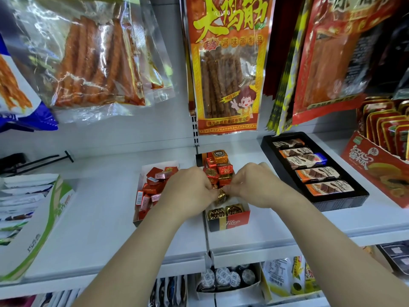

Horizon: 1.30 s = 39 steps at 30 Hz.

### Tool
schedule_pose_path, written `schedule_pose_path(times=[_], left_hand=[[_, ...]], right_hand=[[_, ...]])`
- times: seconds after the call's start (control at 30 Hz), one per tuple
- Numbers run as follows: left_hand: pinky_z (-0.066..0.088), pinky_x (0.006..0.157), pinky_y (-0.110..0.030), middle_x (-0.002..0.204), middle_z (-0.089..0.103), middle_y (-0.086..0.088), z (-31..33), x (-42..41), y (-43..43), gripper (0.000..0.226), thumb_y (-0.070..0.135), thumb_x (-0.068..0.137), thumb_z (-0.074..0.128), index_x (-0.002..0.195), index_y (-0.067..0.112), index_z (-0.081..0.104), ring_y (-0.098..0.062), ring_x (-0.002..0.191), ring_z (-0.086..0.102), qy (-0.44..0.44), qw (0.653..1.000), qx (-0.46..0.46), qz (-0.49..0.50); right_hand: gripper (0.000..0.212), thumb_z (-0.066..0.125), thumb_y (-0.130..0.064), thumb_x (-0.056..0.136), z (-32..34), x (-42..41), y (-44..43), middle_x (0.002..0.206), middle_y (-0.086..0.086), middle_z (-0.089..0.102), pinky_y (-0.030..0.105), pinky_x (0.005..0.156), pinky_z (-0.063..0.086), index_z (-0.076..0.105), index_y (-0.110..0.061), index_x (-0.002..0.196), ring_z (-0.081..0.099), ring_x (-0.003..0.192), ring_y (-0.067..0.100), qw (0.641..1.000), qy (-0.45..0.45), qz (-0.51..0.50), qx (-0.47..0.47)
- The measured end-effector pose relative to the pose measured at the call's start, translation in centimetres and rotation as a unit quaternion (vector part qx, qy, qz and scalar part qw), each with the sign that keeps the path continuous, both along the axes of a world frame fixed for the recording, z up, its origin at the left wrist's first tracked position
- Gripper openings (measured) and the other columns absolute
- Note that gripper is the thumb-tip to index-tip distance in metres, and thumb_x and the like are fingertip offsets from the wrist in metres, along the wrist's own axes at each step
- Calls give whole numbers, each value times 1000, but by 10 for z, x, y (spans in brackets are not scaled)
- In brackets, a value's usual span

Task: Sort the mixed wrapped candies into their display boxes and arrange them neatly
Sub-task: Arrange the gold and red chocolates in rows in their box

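Head view, shop shelf (99, 207).

Both hands meet over the middle of the black-and-red box (229, 223), which stands on the shelf with its short printed wall facing the camera. Left hand (190, 187): fingers curled, tips closed on a gold-wrapped candy (222, 194). Right hand (254, 185): thumb and fingertips pinched on the same candy from the other side. So both hands are grasping it. The candy is held just above the box's open centre, between the two hands, and its underside is hidden.

Box contents:
- front row: two dark gold-printed candies (225, 212) side by side, flat against the front wall
- rear half: red and orange candies (219, 167) piled loosely, not in rows

Just to the left, slightly apart, is a white box (137, 220) holding red and pink candies (152, 185) in a jumble. The left wrist crosses over its right edge.

To the right of the centre box, on the same shelf, a black tray (345, 203) carries chocolate bars laid in a column. Further right is a red carton (374, 171). At far left, a green-and-white carton (37, 229). A hanging snack packet (225, 63) covers the back wall above the boxes.
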<state>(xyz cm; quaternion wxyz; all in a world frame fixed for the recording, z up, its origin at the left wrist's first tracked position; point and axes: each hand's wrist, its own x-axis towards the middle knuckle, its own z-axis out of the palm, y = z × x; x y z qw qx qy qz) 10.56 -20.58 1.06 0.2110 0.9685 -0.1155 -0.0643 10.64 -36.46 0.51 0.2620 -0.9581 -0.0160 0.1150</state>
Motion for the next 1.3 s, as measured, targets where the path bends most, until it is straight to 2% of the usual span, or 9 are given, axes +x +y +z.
schedule_pose_path(times=[0.2,0.43,0.53,0.67,0.77,0.87,0.97,1.13,1.3], left_hand=[[56,69,-31,75,70,11,3,-6,4,10,34,82,73,76,25,76,-6,73,64,-16,983,-175,53],[58,72,-26,84,74,6,4,-5,2,15,12,75,81,83,18,70,-9,76,70,6,929,-359,83],[56,71,-22,91,75,4,6,-3,4,19,0,78,75,89,14,68,-13,83,72,42,898,-433,70],[55,68,-19,94,75,1,8,-2,6,17,-6,81,70,91,7,66,-15,80,73,76,881,-465,53],[54,65,-16,91,74,3,6,2,6,18,-5,82,70,89,11,67,-12,79,71,52,893,-444,61],[45,66,-11,99,64,10,-3,12,8,20,12,84,71,97,28,68,-7,86,60,-80,968,-224,82],[46,88,-28,120,53,4,-13,17,6,45,34,81,74,124,33,60,-15,111,49,-90,993,-66,51],[45,87,-33,125,57,3,-13,18,-1,49,38,83,71,129,30,56,-18,115,48,-125,992,3,34],[48,84,-30,115,61,8,-10,16,-1,51,28,79,77,126,31,57,-13,101,52,-116,991,-60,38]], right_hand=[[20,74,-30,81,10,-6,-7,88,19,72,44,78,54,78,-10,78,65,91,35,984,-45,-49,167],[23,84,-17,70,12,-10,-11,82,14,72,41,81,57,66,-5,80,70,79,27,951,-54,-57,300],[39,84,-9,69,16,-12,-9,86,9,66,25,64,55,60,-12,98,65,61,10,952,-35,-12,304],[60,86,-14,67,14,-11,-5,85,-1,59,25,72,55,60,-30,118,58,67,7,973,-82,31,212],[43,86,-20,67,14,-13,-3,74,-10,56,17,59,44,67,-29,105,52,61,2,979,-139,36,141],[38,87,-26,65,16,-11,-7,75,-7,55,26,59,42,64,-24,95,50,65,8,983,-160,18,85],[40,86,-32,65,19,-12,-10,85,-9,50,30,68,45,60,-23,94,50,78,11,986,-162,23,21],[43,85,-33,67,24,-18,-13,89,-8,58,30,68,51,57,-25,99,57,82,13,991,-129,24,3],[44,84,-34,68,27,-19,-17,79,-13,55,23,60,46,62,-24,104,54,71,6,993,-100,50,22]])
